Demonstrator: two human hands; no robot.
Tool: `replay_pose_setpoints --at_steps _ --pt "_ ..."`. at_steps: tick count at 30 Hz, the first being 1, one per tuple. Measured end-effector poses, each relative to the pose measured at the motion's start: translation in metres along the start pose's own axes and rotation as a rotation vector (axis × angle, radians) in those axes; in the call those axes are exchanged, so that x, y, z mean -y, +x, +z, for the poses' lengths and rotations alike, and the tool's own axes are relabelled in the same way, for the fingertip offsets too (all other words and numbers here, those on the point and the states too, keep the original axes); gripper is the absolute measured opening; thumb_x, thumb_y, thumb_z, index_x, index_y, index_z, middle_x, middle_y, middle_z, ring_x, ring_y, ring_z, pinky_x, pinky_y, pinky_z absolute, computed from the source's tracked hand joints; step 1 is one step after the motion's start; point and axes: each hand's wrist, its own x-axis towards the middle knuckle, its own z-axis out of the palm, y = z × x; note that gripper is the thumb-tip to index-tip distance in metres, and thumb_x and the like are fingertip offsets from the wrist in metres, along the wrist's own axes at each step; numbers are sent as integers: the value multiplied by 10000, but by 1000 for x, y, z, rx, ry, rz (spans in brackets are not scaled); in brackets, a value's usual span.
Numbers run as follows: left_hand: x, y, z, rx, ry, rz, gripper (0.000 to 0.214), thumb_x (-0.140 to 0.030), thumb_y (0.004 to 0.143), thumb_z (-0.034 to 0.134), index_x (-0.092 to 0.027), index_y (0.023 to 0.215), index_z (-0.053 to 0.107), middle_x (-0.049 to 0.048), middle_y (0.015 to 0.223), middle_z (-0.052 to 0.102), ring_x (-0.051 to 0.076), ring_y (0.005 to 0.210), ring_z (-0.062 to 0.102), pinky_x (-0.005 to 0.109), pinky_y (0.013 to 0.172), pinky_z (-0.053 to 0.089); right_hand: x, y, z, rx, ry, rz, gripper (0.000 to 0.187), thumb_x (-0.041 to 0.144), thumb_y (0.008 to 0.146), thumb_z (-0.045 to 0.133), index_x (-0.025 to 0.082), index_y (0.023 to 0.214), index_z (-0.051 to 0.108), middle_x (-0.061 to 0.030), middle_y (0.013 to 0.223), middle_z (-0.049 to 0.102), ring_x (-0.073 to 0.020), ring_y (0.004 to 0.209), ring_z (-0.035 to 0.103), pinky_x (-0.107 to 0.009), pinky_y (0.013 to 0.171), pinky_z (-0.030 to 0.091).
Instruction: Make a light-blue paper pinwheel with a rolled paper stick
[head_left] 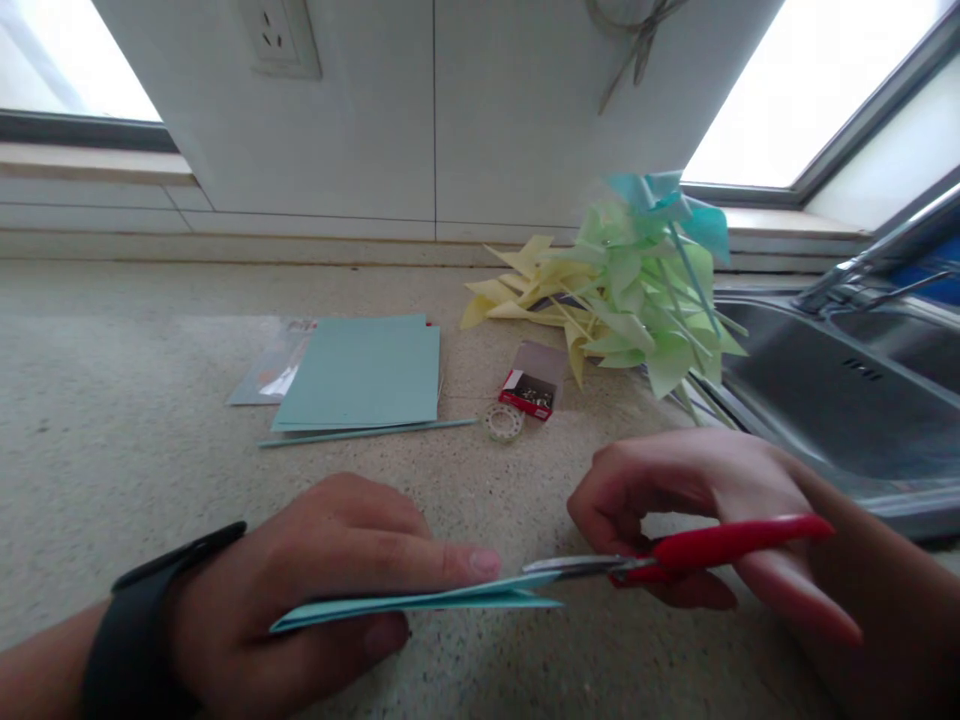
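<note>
Speckled counter (127, 400) is filling most of the view, pale wall (360, 140) rising behind it at twelve o'clock. Steel sink (817, 385) is sitting at three o'clock. Bunch of paper pinwheels (630, 270), yellow, green and blue, is lying at two o'clock, near the sink. Left hand (322, 560), between seven and eight, is pinching folded blue paper (435, 602), index finger lying along the top, thumb pressing underneath. Right hand (705, 475), at four, is gripping scissors (675, 550), fingers curling about the red handles; can't tell exactly how they're sitting in the loops. Stack of light blue sheets (360, 375) is lying flat at nine. Scissors are pointing toward nine, blades meeting the folded paper's three-o'clock end; can't tell how deep they're biting. Folded paper is showing edge-on between six and seven, layers parting at that same end. Black wristband (142, 640) is circling the left wrist at eight. Clear plastic bag (259, 380) is poking out on the sheets' nine-o'clock side. Thin blue stick (367, 434) is running along their six-o'clock edge. Open red box (536, 408), holding tiny metal bits, is sitting just off centre toward four. Clear ring-shaped roll (487, 422) is lying right beside it, on its eight-o'clock side.
</note>
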Motion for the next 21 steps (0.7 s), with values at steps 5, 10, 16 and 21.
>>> replay_pose_setpoints --at_steps 5,10,16,21 --pt "2 0 1 52 -158 -19 524 -248 1028 491 -346 1540 430 40 886 767 184 695 707 275 632 545 -9 4 -2 -19 104 -13 824 889 548 708 152 882 553 22 711 559 -90 569 512 -217 528 440" --pt "6 0 0 84 -294 -36 552 -164 1008 464 -322 1536 446 42 977 792 167 739 728 258 672 579 -12 7 -3 100 185 -84 701 772 624 802 118 816 636 24 641 569 -89 528 516 -212 512 434" --pt "7 -6 0 163 -369 -94 505 -200 1050 411 -346 1532 442 10 1011 770 158 789 721 264 723 559 -8 9 -1 82 221 -56 684 746 617 820 127 856 654 26 667 590 -94 568 529 -208 551 445" --pt "8 -4 1 165 -391 -49 464 -251 1069 397 -297 1525 466 41 992 773 167 797 726 276 736 573 -3 11 0 144 201 3 726 795 594 792 125 809 613 20 685 576 -104 592 538 -235 603 461"
